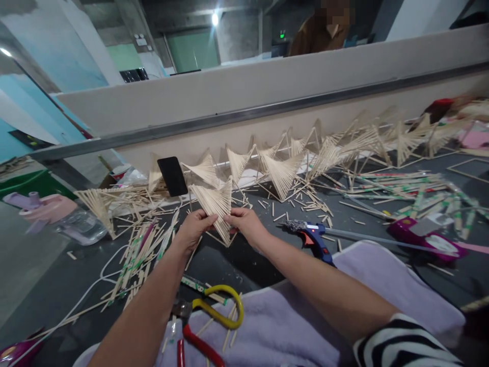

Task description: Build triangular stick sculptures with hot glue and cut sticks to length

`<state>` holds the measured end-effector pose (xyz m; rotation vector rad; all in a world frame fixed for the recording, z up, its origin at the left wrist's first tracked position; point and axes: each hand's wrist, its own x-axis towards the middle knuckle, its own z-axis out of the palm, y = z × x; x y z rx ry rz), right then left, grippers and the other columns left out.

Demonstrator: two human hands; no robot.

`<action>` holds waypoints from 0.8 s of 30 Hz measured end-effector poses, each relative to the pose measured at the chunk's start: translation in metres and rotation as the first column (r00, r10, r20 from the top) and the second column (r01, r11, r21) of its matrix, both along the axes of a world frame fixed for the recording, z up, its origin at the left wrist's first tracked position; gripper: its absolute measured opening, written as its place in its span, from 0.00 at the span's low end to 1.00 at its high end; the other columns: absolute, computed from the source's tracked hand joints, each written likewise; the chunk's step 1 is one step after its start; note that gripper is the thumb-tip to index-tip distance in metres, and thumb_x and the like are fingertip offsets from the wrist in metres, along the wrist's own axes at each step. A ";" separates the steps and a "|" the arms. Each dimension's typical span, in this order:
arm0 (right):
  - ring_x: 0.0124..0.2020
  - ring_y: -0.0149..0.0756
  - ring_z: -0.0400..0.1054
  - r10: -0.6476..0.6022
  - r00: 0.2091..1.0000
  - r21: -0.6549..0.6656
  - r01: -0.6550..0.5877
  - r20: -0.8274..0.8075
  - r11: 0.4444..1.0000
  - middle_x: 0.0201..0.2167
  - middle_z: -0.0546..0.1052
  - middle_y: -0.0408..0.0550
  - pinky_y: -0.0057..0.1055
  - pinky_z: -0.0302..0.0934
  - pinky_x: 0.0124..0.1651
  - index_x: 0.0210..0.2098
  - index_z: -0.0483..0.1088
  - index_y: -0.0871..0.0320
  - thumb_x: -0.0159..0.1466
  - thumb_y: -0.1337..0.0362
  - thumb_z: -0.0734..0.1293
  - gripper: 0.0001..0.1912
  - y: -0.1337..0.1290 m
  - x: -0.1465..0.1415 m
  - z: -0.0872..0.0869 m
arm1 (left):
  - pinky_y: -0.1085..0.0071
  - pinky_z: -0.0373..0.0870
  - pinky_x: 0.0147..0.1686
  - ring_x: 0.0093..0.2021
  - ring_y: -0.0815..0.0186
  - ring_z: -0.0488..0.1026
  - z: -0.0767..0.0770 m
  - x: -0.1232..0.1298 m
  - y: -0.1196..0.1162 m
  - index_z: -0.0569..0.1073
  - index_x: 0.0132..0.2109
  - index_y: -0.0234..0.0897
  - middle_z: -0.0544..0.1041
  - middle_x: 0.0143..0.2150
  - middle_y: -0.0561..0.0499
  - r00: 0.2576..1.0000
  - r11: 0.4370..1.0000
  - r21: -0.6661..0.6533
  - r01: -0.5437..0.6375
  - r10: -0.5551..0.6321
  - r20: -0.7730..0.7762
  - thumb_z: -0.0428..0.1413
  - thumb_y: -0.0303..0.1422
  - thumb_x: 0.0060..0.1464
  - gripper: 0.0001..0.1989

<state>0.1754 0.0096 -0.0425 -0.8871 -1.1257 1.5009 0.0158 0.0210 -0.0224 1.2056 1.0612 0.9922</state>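
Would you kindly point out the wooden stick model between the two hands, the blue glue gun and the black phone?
Wooden stick model (216, 203): head view, on its fanned sticks.
Blue glue gun (317, 235): head view, on its blue body.
Black phone (172, 176): head view, mid-way on its dark face.

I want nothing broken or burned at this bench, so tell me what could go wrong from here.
The hands pinch the twisted wooden-stick model; squeezing too hard might crack its thin sticks or joints.
The glue gun shows a red light, so its nozzle may be hot, and the right forearm could brush it.
The smartphone stands just behind the model and could get knocked over.
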 end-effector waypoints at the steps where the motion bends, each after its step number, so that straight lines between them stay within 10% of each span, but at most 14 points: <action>1: 0.25 0.29 0.65 0.007 1.000 -0.001 -0.007 0.009 1.000 0.26 0.74 0.44 0.23 0.60 0.22 0.32 0.73 0.61 0.46 0.56 0.69 0.17 0.000 -0.001 -0.002 | 0.67 0.68 0.32 0.30 0.63 0.73 -0.003 0.000 0.001 0.75 0.36 0.30 0.78 0.32 0.45 1.000 1.000 0.000 -0.009 0.009 0.005 0.62 0.37 0.37 0.17; 24: 0.22 0.28 0.61 0.094 0.904 0.104 -0.151 0.417 0.983 0.20 0.71 0.39 0.23 0.54 0.26 0.25 0.71 0.60 0.48 0.66 0.67 0.04 0.007 -0.003 -0.027 | 0.73 0.65 0.22 0.23 0.67 0.71 -0.009 0.001 -0.007 0.75 0.32 0.30 0.77 0.26 0.49 0.989 0.985 0.100 -0.144 0.147 -0.026 0.62 0.35 0.38 0.12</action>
